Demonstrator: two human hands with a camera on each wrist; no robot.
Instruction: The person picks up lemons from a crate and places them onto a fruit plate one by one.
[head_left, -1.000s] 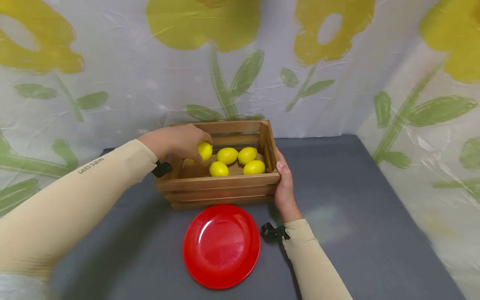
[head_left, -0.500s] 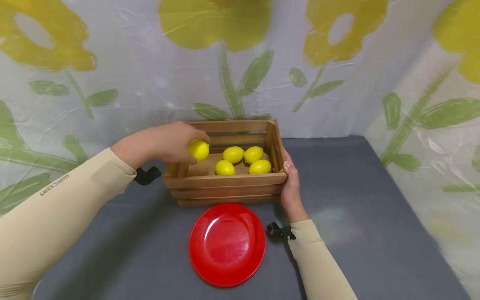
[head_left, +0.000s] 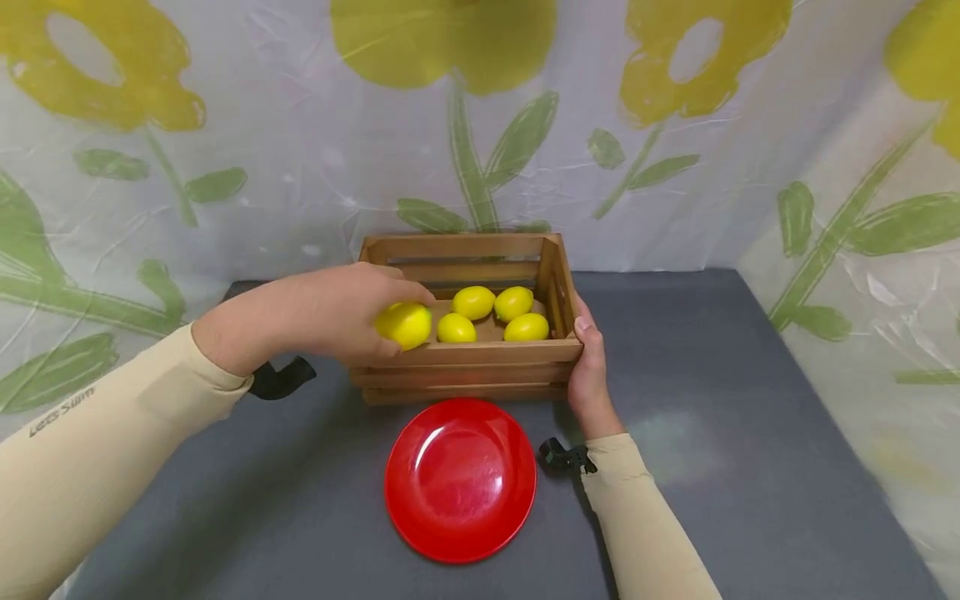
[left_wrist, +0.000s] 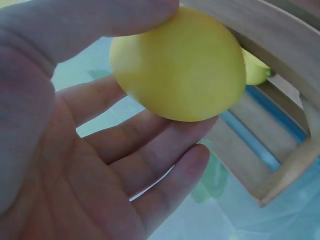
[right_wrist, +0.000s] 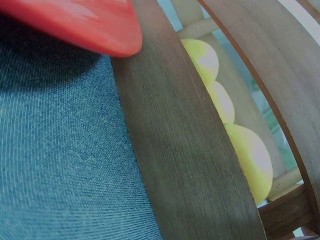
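Note:
My left hand point(head_left: 341, 312) pinches a yellow lemon point(head_left: 406, 325) between thumb and fingers, above the left front edge of a slatted wooden crate point(head_left: 465, 353). In the left wrist view that lemon point(left_wrist: 180, 67) sits against the fingertips, with the crate behind it. Several other lemons point(head_left: 473, 302) lie on the crate's floor toward its right half. My right hand point(head_left: 590, 371) holds the crate's right end, thumb on the front corner; some of its fingers are hidden behind the wood. No part of that hand shows in the right wrist view, only crate slats, lemons and plate rim.
A round red plate point(head_left: 461, 481) lies on the grey tablecloth point(head_left: 697, 467) just in front of the crate. Behind the table hangs a pale curtain point(head_left: 300, 167) printed with yellow flowers. Dark wrist cameras sit below both hands.
The left hand has lifted the lemon from inside the crate and brought it toward the front edge. My right hand keeps its hold on the crate. The head view has shifted slightly.

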